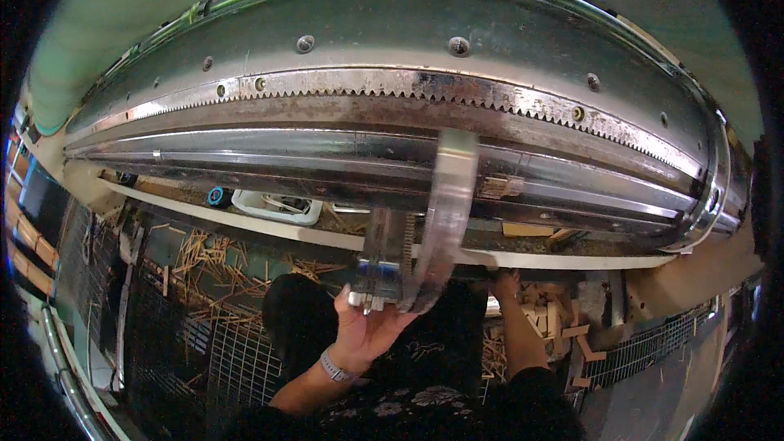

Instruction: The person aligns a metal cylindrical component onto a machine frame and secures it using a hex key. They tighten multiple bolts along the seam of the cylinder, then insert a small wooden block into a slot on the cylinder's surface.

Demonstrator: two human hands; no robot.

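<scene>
My left hand (371, 333) is closed around the lower end of a heavy metal bracket (447, 216), with the thumb up beside a light-coloured block at its foot. The bracket has a bright curved band, blurred by motion, and a darker block with a row of teeth. Its upper end stands in front of a long polished bar (327, 147); whether they touch I cannot tell. Above the bar runs a toothed rack (367, 84). My right hand (506, 284) is curled just below a pale rail (563, 260); its fingers are partly in shadow, and what they hold is hidden.
Behind the rail stands a white plastic tub (278, 207) beside a blue-rimmed round object (218, 197). Thin wooden sticks (212, 265) lie scattered at the lower left. Small wooden blocks (551, 318) are heaped below my right hand. Wire mesh panels (245, 363) stand on both sides.
</scene>
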